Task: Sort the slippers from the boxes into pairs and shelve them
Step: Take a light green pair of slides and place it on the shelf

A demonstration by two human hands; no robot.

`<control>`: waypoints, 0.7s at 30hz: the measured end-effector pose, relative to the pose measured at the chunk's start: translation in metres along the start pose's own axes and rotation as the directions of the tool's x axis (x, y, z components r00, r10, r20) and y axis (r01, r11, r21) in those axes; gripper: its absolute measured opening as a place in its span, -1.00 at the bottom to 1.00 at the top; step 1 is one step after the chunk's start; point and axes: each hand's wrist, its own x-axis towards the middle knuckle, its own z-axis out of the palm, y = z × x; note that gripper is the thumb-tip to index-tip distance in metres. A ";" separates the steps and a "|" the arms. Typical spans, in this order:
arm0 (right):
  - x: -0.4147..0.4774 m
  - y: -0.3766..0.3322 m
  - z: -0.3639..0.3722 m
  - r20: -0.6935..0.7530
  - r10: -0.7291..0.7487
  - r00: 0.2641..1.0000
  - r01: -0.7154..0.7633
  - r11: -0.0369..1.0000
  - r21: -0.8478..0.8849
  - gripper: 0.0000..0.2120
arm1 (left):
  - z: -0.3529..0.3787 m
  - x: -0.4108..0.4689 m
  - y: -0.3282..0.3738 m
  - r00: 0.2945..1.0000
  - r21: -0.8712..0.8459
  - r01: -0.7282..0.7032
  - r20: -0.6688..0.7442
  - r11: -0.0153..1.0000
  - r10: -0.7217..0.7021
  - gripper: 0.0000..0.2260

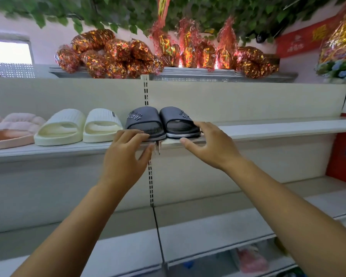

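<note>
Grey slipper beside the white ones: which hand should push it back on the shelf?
Left, probably. The left hand has its fingers on the heel end of that grey slipper, while the right hand touches the other grey slipper and would have to cross over.

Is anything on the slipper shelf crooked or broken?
Nothing is crooked: the grey slippers sit neatly side by side. One odd spot, though. They straddle the join where two boards of the shelf meet, and the front edge looks ragged and chipped right under them.
</note>
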 end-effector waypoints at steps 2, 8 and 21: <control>-0.027 -0.007 -0.003 -0.053 -0.046 0.998 0.046 0.999 -0.005 -0.37 | -0.016 -0.018 0.007 0.999 0.012 -0.043 -0.005 0.999 0.043 -0.74; -0.134 -0.035 -0.013 0.038 -0.201 0.979 0.199 0.979 0.044 -0.45 | -0.069 -0.126 0.063 0.989 -0.002 0.085 0.125 0.996 -0.084 -0.65; -0.444 -0.047 0.059 0.644 -0.148 0.751 0.071 0.987 0.145 -0.36 | -0.202 -0.436 0.176 0.636 0.302 0.416 0.577 0.858 -0.512 -0.60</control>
